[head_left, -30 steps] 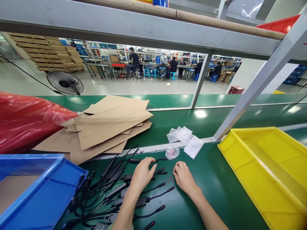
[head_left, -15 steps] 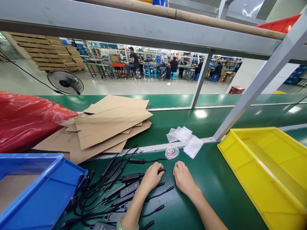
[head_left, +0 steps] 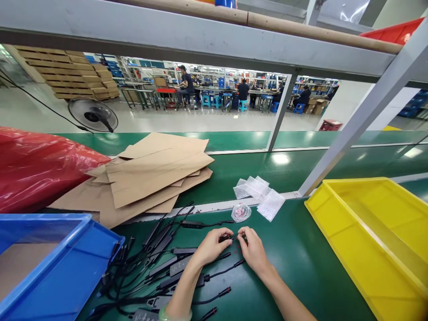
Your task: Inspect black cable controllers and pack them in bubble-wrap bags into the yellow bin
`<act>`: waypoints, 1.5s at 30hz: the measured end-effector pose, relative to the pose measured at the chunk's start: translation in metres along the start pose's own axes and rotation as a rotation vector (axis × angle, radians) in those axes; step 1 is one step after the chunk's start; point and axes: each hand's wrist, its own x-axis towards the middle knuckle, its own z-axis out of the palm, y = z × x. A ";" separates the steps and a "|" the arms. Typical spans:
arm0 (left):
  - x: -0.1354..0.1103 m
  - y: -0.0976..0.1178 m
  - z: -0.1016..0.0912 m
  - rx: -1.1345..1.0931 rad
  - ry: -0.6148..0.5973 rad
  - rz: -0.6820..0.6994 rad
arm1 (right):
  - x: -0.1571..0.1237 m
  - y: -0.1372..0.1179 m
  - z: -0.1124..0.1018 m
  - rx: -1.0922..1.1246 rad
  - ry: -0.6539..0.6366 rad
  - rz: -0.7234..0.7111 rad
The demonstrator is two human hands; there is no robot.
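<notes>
Both hands meet over the green bench near its front edge. The left hand (head_left: 210, 245) pinches a black connector (head_left: 226, 238) at the end of a cable; the right hand (head_left: 253, 250) closes its fingertips on the connector's tip. To the left lies a heap of black cables (head_left: 160, 267), then a blue bin (head_left: 50, 272). Just beyond the hands sit small bags (head_left: 257, 198). A yellow tray (head_left: 374, 240) stands at the right edge.

Green conveyor bench (head_left: 301, 165), grey metal frame (head_left: 364, 111), pale factory floor (head_left: 200, 121), stacked pallets (head_left: 73, 76), standing fan (head_left: 93, 116)
</notes>
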 end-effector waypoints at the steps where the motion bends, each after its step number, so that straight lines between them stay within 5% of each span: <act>1: 0.000 0.000 0.001 -0.011 -0.004 0.003 | -0.001 -0.002 0.001 0.013 0.007 0.000; 11: -0.001 0.011 0.003 0.030 -0.054 0.053 | -0.005 -0.008 0.005 0.030 0.061 -0.067; 26: 0.000 0.015 0.015 0.209 0.206 -0.020 | -0.006 -0.013 0.006 -0.079 0.055 -0.196; 32: -0.002 0.007 -0.008 0.221 0.346 0.009 | 0.002 0.001 -0.009 -0.115 0.054 -0.129; 39: -0.019 0.004 -0.047 0.359 0.695 -0.087 | 0.002 0.009 -0.021 -0.226 -0.065 -0.115; 45: -0.031 0.027 -0.046 0.602 0.197 -0.286 | -0.003 0.009 -0.011 -0.287 -0.129 -0.148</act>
